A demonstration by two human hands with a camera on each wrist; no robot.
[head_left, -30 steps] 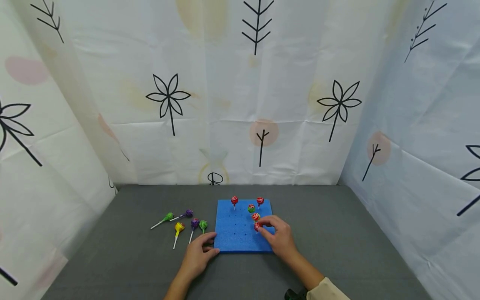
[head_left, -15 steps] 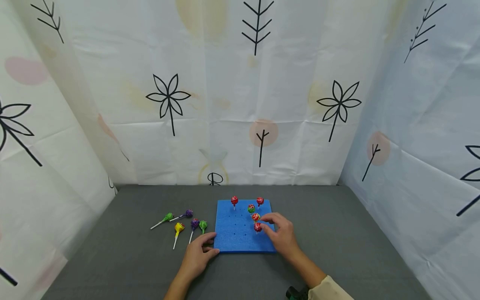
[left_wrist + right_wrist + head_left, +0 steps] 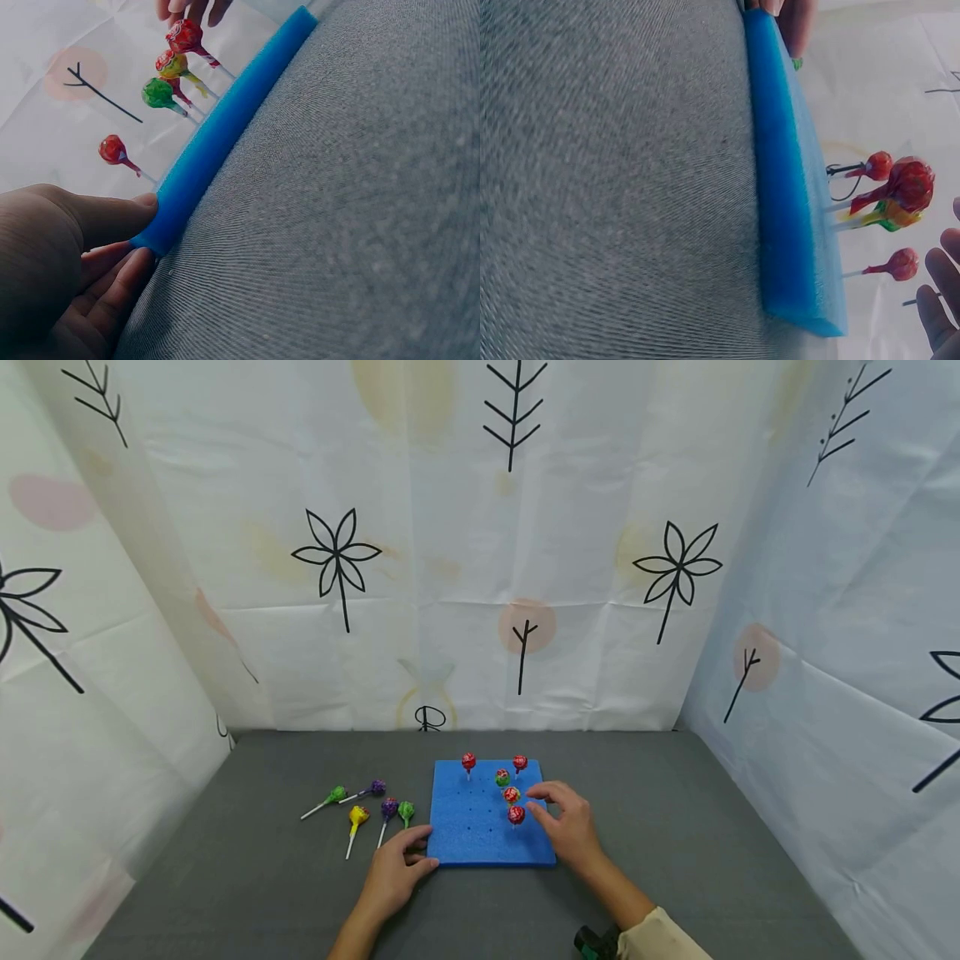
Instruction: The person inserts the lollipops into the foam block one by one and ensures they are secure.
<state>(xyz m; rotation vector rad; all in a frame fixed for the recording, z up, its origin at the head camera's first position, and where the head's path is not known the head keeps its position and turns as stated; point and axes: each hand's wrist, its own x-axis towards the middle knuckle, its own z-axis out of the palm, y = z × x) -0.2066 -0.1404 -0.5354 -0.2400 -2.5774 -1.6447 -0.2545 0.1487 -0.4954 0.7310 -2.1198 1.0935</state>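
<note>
Drawn back since earlier frame: right hand [image 3: 572,827], now clear of nearest red lollipop [image 3: 516,815]. Lollipop stands upright, stick in blue foam board [image 3: 450,810], on its right half; wrapper red with pale marks. Right thumb and index parted, relaxed, holding nothing, just beside it. Our left hand [image 3: 397,868] pinches board's near-left corner between thumb and fingers. Behind, we see yellow-red lollipop [image 3: 512,795], green-red lollipop [image 3: 502,777], two red lollipops [image 3: 468,761]. Five loose lollipops [image 3: 358,815] lie leftward on grey table [image 3: 300,893].

- A little closed-in work spot; I can't tell which building.
- Wrinkly white sheets [image 3: 450,527] with flower drawings [image 3: 337,553] hang far, left and right.
- A gray cloth-topped table [image 3: 675,835] sits between them.
</note>
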